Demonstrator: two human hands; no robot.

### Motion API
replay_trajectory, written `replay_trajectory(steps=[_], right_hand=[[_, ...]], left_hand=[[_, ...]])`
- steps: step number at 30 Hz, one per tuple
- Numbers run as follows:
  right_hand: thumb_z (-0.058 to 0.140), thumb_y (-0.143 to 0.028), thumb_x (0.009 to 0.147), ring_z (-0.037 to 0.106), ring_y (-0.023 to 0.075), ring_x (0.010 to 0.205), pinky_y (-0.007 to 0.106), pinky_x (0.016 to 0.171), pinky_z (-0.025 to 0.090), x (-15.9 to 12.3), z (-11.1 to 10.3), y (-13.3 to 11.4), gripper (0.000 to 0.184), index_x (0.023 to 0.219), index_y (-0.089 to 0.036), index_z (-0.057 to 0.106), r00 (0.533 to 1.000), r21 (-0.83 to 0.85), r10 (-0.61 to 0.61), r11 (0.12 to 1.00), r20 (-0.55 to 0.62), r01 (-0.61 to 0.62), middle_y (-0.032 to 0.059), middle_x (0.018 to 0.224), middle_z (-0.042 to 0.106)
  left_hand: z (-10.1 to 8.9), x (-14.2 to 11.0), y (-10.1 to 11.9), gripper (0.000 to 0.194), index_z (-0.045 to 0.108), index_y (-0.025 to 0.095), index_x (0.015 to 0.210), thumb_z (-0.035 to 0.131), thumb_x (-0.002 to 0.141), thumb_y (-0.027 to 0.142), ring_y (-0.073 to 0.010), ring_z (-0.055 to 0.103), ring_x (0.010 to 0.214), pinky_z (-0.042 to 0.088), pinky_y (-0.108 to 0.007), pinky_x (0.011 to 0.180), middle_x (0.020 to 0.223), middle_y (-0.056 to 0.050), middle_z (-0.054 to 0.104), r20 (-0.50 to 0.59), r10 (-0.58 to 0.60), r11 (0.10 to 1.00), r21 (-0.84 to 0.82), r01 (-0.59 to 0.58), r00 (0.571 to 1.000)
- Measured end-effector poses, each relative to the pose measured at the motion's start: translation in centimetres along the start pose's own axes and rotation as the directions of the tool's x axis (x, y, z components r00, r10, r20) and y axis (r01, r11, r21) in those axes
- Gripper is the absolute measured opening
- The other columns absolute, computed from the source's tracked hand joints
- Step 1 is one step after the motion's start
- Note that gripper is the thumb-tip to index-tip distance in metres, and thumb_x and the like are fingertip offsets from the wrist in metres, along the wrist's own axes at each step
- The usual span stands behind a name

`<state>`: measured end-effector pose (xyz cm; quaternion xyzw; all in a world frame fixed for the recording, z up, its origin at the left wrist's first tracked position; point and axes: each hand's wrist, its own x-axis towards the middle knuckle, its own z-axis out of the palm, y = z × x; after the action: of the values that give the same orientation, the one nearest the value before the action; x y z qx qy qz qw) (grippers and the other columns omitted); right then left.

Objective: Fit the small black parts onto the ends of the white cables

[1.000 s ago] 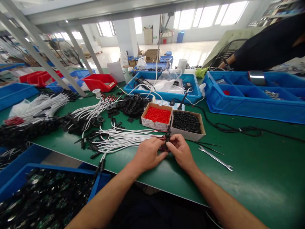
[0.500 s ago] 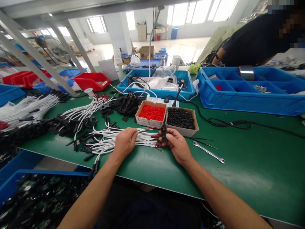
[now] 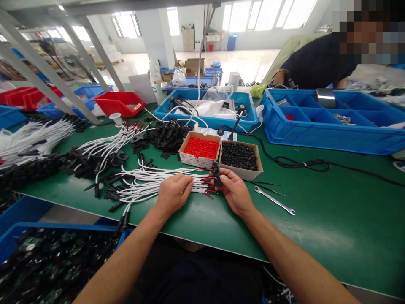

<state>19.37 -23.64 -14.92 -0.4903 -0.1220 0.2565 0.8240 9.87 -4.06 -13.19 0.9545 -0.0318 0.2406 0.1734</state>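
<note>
The right hand [image 3: 236, 191] is pinching a black part [image 3: 216, 174] between thumb and fingers, and the part is standing roughly upright at the fingertips, on the side facing the left hand [image 3: 174, 194]. That left hand is curling its fingers together over a bundle of white cables [image 3: 139, 188]; whether it is gripping one, the view is not letting anyone tell. The cables are spreading out leftward from beneath it, while their red wire ends [image 3: 207, 195] are lying between the two hands, just beside the black part. Beyond the right hand, a carton of red pieces [image 3: 198, 161] and a carton of black pieces [image 3: 243, 172] are sitting side by side. To the right of that hand, thin black strips [image 3: 268, 189] and a wrench [image 3: 274, 201] are resting on the green tabletop [image 3: 316, 236]. Farther beyond the left hand, a dark heap of parts [image 3: 171, 135] is lying, and well past the right hand a divided blue bin [image 3: 316, 141] is standing near a co-worker's dark sleeve [image 3: 311, 59].
</note>
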Motion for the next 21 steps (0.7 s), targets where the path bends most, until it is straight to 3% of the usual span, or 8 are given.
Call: replay_trajectory(steps=[6, 11, 17, 21], right_hand=[[0.071, -0.038, 0.082, 0.066, 0.0167, 0.083, 0.024, 0.065, 0.048, 0.1, 0.25, -0.17, 0.035, 0.11, -0.018, 0.062, 1.0, 0.028, 0.015, 0.999, 0.002, -0.015, 0.009, 0.109, 0.067], [0.07, -0.038, 0.083, 0.066, 0.0163, 0.082, 0.025, 0.066, 0.049, 0.03, 0.29, -0.25, 0.035, 0.109, -0.017, 0.062, 1.0, 0.047, 0.018, 0.999, 0.017, -0.019, 0.0102, 0.111, 0.067], [0.071, -0.041, 0.081, 0.066, 0.0176, 0.083, 0.026, 0.065, 0.049, 0.03, 0.3, -0.27, 0.036, 0.108, -0.019, 0.062, 1.0, 0.047, 0.024, 0.999, 0.005, -0.024, 0.0097, 0.11, 0.067], [0.07, -0.041, 0.082, 0.065, 0.0169, 0.082, 0.025, 0.066, 0.049, 0.05, 0.33, -0.32, 0.036, 0.109, -0.018, 0.062, 1.0, 0.049, 0.026, 0.998, 0.017, -0.027, 0.0098, 0.112, 0.067]], left_hand=[[0.1, -0.03, 0.2, 0.017, 0.063, 0.018, 0.09, 0.051, 0.094, 0.028, -0.0145, 0.055, 0.076, 0.04, -0.027, 0.071, 0.08, -0.003, 0.06, -0.036, -0.032, 0.996, -0.088, 0.029, 0.999], [0.46, -0.33, 0.24, 0.015, 0.063, 0.019, 0.089, 0.051, 0.094, 0.027, -0.0148, 0.055, 0.076, 0.04, -0.027, 0.072, 0.08, -0.003, 0.061, -0.002, -0.015, 0.993, -0.12, 0.015, 1.0], [0.4, -0.43, 0.27, 0.011, 0.061, 0.018, 0.093, 0.052, 0.093, 0.025, -0.0152, 0.057, 0.079, 0.042, -0.028, 0.074, 0.083, -0.003, 0.063, -0.063, -0.009, 0.983, -0.181, -0.003, 0.998], [0.6, -0.22, 0.35, 0.015, 0.062, 0.018, 0.09, 0.05, 0.094, 0.026, -0.0155, 0.058, 0.079, 0.042, -0.028, 0.074, 0.083, -0.004, 0.063, 0.002, -0.031, 0.988, -0.151, 0.031, 1.0]])
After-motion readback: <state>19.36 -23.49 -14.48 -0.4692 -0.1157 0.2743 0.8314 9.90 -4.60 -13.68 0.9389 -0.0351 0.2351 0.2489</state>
